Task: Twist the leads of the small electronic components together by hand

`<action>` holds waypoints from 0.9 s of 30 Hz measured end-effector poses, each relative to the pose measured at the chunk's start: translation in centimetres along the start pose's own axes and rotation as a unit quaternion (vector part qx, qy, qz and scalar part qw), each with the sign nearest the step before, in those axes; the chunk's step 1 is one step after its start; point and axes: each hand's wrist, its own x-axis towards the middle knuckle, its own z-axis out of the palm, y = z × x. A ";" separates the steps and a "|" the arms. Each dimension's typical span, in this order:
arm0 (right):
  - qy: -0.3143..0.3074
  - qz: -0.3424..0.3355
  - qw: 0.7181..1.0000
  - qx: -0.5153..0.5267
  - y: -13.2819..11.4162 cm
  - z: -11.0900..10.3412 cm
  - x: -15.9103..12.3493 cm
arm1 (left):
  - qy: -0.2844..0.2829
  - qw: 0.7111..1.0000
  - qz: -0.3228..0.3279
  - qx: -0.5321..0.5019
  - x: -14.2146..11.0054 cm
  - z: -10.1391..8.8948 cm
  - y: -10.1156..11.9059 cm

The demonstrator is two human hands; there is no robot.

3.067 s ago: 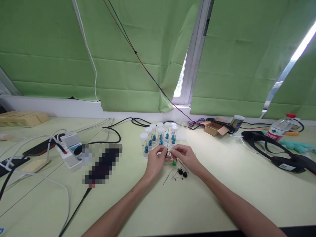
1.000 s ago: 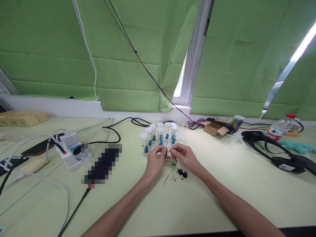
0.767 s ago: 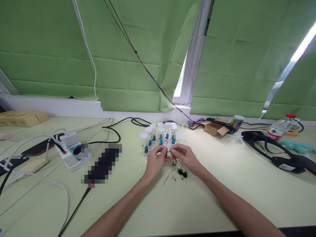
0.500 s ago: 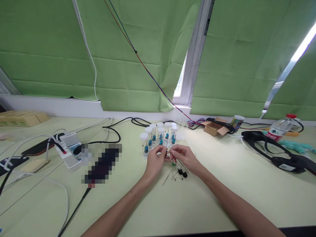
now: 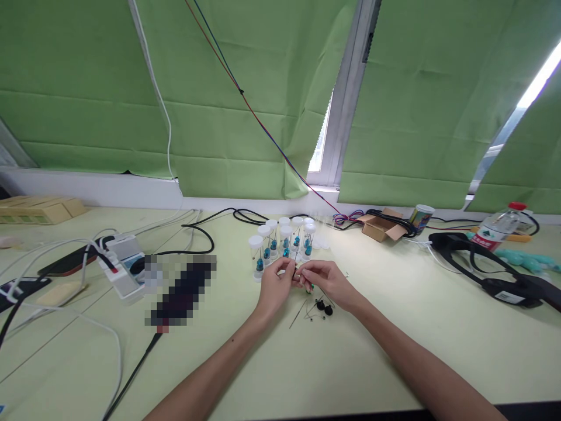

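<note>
My left hand (image 5: 277, 282) pinches a small part with a thin dark stem; the fingers hide most of it. Fingertips of my right hand (image 5: 326, 278) meet those of the left, closed on something too small to make out. A bit of green (image 5: 311, 288) shows below the right fingers; whether it is held I cannot tell. On the table just beneath lie black round pieces (image 5: 325, 307) and thin metal wires (image 5: 298, 314). Behind the hands stand several clear vials (image 5: 256, 255) with white caps, each with a blue piece and thin stems inside.
At left lie a white power strip (image 5: 125, 272), cables and a pixelated dark object (image 5: 184, 291). Toward the back right are a small open cardboard box (image 5: 376, 228) and a can (image 5: 421, 218). A black headset (image 5: 499, 280) and a red-capped bottle (image 5: 499, 227) are at far right.
My right hand has shifted slightly left, bringing its fingertips closer against the left ones. The left hand stays nearly still; the vials and loose parts have not moved.
</note>
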 end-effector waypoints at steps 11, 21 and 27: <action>-0.005 0.006 1.000 0.004 -0.4 0.1 -0.1 | 0.002 0.999 0.017 0.030 0.0 -0.1 0.2; 0.009 0.007 1.000 0.006 -0.3 0.2 -0.1 | 0.004 1.000 0.014 0.019 0.0 0.0 0.2; 0.018 0.005 1.000 0.010 -0.1 0.3 -0.1 | -0.006 1.000 0.004 0.002 0.0 0.0 0.2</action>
